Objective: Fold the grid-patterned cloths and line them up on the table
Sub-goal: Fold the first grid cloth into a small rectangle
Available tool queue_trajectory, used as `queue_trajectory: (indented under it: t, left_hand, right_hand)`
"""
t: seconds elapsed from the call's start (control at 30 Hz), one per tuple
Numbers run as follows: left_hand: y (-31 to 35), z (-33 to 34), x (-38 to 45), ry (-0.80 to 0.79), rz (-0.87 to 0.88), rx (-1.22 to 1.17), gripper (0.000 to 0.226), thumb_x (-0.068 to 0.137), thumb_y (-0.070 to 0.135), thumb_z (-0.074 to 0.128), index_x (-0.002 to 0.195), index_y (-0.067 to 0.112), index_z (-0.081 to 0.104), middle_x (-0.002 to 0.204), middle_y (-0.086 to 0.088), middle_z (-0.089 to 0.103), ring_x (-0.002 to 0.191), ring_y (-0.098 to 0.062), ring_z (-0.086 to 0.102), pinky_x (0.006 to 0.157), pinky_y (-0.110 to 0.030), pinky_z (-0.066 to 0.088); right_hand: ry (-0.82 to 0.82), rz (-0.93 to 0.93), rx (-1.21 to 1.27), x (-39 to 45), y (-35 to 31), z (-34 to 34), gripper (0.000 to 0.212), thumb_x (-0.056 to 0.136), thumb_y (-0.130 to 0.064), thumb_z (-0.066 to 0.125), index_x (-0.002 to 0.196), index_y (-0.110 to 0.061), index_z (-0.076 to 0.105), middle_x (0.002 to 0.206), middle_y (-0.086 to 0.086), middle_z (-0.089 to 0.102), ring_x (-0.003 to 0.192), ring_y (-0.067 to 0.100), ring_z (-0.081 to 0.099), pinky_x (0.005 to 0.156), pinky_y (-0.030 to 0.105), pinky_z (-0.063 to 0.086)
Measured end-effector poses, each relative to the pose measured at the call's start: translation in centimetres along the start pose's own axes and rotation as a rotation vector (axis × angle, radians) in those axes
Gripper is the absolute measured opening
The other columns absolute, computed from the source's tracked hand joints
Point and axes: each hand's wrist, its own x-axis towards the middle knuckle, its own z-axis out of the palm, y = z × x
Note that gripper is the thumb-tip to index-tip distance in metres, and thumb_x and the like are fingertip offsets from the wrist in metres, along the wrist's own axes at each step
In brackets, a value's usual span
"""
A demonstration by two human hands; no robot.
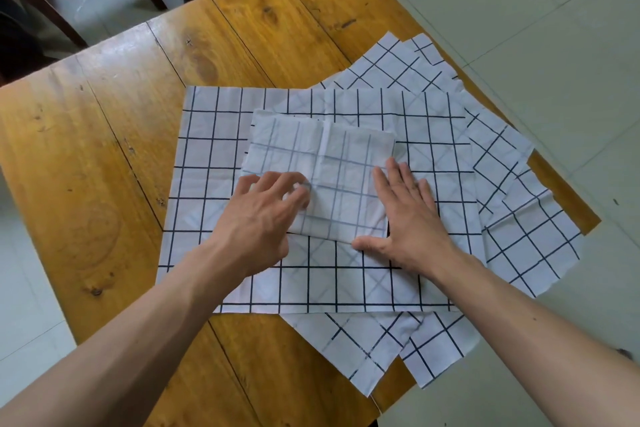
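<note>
Hands are pressing a folded cloth (325,177) atop spread cloths (433,135) on the counter (114,135): left hand (266,215) fingers loosely bent, right hand (408,215) flat.

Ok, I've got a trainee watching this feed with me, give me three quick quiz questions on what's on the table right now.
1. True or false: the folded cloth lies on the bare wooden table.
2. Which hand lies flat with straight fingers along the folded cloth's edge: A) left hand B) right hand?
3. Fill in: the unfolded cloths overhang the table's ____ edge, toward the tiled floor.

Key:
1. False, it sits on top of the flat unfolded cloths.
2. B; the left hand's fingers are bent on the cloth, and whether they pinch it cannot be told.
3. Right.
</note>
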Motion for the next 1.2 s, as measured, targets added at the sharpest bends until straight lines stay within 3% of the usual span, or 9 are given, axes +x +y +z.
queue_trajectory:
  t: [0.23,0.37,0.5,0.63,0.77,0.87,0.97,1.1,1.2]
  left_hand:
    - [-0.8,0.3,0.2,0.008,-0.009,0.131,0.065,0.064,0.010,0.076,0.120,0.026,0.045,0.143,0.004,0.039,0.129,-0.023,0.043,0.108,-0.045,0.033]
    - [-2.1,0.9,-0.3,0.183,-0.089,0.042,0.061,0.051,-0.008,0.069,0.102,0.021,0.053,0.120,0.002,0.058,0.111,-0.027,0.053,0.094,-0.042,0.037]
    - [-2.9,1.1,-1.2,0.334,-0.128,-0.025,0.034,0.064,0.007,0.081,0.089,0.018,0.060,0.093,0.003,0.064,0.092,-0.025,0.056,0.085,-0.037,0.035]
    - [-2.3,0.5,-2.1,0.380,-0.112,-0.047,0.024,0.072,0.016,0.081,0.087,0.018,0.061,0.082,0.004,0.059,0.082,-0.024,0.055,0.085,-0.039,0.037]
    - [-1.4,-0.3,-3.3,0.396,-0.160,-0.048,0.022,0.072,0.017,0.080,0.081,0.019,0.060,0.075,0.005,0.056,0.076,-0.023,0.053,0.084,-0.038,0.036]
    - [0.2,-1.0,-4.4,0.399,-0.224,-0.055,0.022,0.070,0.017,0.080,0.078,0.019,0.060,0.072,0.006,0.057,0.071,-0.021,0.052,0.075,-0.034,0.031]
    - [2.6,-1.1,-5.3,0.412,-0.245,-0.085,0.022,0.065,0.016,0.080,0.076,0.019,0.061,0.070,0.006,0.058,0.068,-0.021,0.053,0.070,-0.034,0.031]
    - [5.1,-0.7,-6.5,0.468,-0.165,-0.149,0.010,0.074,0.022,0.071,0.074,0.020,0.061,0.068,0.005,0.057,0.065,-0.022,0.051,0.066,-0.040,0.037]
    - [5.3,-0.4,-7.3,0.442,-0.133,-0.198,0.016,0.071,0.020,0.075,0.077,0.021,0.060,0.073,0.006,0.057,0.069,-0.020,0.051,0.067,-0.039,0.038]
  right_hand:
    - [0.003,0.004,0.024,-0.2,-0.2,-0.1,0.118,0.079,-0.068,0.061,0.154,-0.022,-0.018,0.158,-0.002,-0.032,0.144,0.015,-0.032,0.120,0.041,-0.015]
    - [0.002,0.002,0.025,-0.2,-0.1,0.0,0.118,0.079,-0.068,0.060,0.154,-0.022,-0.019,0.157,-0.002,-0.034,0.144,0.015,-0.033,0.121,0.041,-0.014]
    - [0.019,-0.005,0.038,-0.2,-0.1,0.0,0.118,0.079,-0.067,0.063,0.155,-0.022,-0.015,0.158,-0.002,-0.031,0.145,0.015,-0.031,0.120,0.040,-0.015]
    - [0.114,-0.032,0.079,-0.6,-0.4,0.2,0.111,0.077,-0.063,0.068,0.157,-0.021,0.004,0.163,0.002,-0.018,0.148,0.015,-0.023,0.121,0.036,-0.013]
    - [0.252,-0.144,0.167,-2.1,-2.4,0.2,0.093,0.075,-0.056,0.074,0.152,-0.023,0.031,0.164,0.005,0.008,0.152,0.017,-0.004,0.123,0.038,0.000]
    - [0.320,-0.238,0.157,-3.4,-4.9,0.2,0.080,0.072,-0.049,0.079,0.141,-0.022,0.048,0.152,0.004,0.037,0.144,0.021,0.025,0.119,0.036,0.019]
    - [0.386,-0.317,0.104,-4.3,-7.4,0.8,0.058,0.071,-0.034,0.082,0.123,-0.018,0.062,0.132,0.003,0.055,0.126,0.021,0.046,0.102,0.035,0.039]
    - [0.504,-0.355,0.071,-4.7,-9.1,2.0,0.015,0.080,-0.010,0.072,0.089,-0.017,0.064,0.097,0.000,0.060,0.091,0.021,0.053,0.073,0.028,0.037]
    - [0.530,-0.334,0.118,-5.1,-8.6,2.6,0.018,0.083,0.000,0.053,0.082,-0.016,0.060,0.084,-0.001,0.056,0.078,0.021,0.051,0.066,0.032,0.040]
